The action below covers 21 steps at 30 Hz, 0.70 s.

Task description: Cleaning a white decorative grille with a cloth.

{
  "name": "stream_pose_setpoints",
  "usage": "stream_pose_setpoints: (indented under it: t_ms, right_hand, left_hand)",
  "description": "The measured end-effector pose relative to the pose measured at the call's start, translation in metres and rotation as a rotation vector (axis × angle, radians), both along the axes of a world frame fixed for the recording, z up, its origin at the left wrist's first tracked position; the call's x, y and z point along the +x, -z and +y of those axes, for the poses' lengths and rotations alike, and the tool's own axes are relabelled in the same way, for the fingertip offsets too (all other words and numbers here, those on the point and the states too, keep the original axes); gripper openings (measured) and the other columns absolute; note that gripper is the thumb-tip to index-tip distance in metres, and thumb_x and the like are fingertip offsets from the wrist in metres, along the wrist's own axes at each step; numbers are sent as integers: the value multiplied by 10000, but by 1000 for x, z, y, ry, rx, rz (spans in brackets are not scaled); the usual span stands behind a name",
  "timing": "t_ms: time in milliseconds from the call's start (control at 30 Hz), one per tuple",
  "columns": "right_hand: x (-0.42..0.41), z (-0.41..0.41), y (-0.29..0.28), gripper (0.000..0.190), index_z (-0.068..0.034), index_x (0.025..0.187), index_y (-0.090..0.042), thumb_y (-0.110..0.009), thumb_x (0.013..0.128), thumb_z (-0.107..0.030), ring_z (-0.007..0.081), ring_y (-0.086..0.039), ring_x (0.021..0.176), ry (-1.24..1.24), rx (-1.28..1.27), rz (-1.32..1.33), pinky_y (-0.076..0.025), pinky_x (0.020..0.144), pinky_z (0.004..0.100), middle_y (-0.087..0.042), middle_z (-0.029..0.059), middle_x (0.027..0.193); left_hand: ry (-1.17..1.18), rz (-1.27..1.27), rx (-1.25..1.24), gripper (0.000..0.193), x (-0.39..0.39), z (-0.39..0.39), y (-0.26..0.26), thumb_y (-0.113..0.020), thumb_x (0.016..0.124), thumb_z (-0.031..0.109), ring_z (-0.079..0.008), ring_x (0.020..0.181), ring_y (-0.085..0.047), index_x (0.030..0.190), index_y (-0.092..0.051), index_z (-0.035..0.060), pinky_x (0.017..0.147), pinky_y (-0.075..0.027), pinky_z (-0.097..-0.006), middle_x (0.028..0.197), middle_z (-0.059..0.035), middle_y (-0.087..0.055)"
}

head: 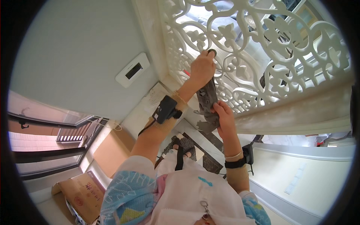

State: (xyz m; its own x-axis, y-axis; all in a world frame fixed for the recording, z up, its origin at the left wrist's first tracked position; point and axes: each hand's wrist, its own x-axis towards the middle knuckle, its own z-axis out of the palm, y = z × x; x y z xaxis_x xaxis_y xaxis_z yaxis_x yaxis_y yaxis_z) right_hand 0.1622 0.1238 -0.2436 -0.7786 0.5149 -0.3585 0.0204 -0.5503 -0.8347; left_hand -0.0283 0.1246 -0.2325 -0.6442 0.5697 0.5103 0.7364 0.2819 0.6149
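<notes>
My left hand [203,69] is raised to a white carved lattice panel [243,70] with scrolls and leaf shapes. Its fingers close on the upper part of a dark grey cloth [207,98], right against the openwork. A small dark rounded bit shows at the fingertips; whether it is the cloth's end I cannot tell. Lower down, my right hand [225,116] pinches the same cloth between thumb and fingers, beside the panel's lower edge. The cloth hangs bunched between both hands, with a loose ragged end below the right one.
On the left wall hangs a white device with a dark screen [133,71]. Below it are a window [56,143], a plain cardboard box [114,149] and an opened carton [81,194] bearing writing. A beige ledge [292,107] runs under the lattice, above a pale panelled surface [303,171].
</notes>
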Motion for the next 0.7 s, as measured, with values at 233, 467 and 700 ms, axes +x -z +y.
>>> stream_pose_setpoints:
  t_ms: [233,467,700]
  right_hand:
    - [-5,1,21,102,-35,941,-570,-537,910,-126,67,-502,687,23,-1,-63,-426,601,210,-538,-4,778]
    - [-22,2,20,110,-27,927,-571,-526,910,-125,75,-495,735,-17,-9,-113,-413,666,221,-533,-6,783]
    - [-34,2,25,120,-43,823,-538,-529,896,-137,79,-456,736,-90,63,-43,-366,686,219,-511,-9,780]
  left_hand:
    - [363,-60,28,345,-7,-5,6,-510,784,61,-362,890,-576,1125,-562,49,767,-482,-418,936,-146,-590]
    - [-76,517,-295,351,-10,-9,9,-586,785,125,-249,757,-629,1132,-590,175,574,-522,-349,883,-103,-591]
    - [106,64,-192,347,-24,-11,11,-555,796,77,-333,771,-635,1136,-576,143,617,-519,-421,857,-154,-612]
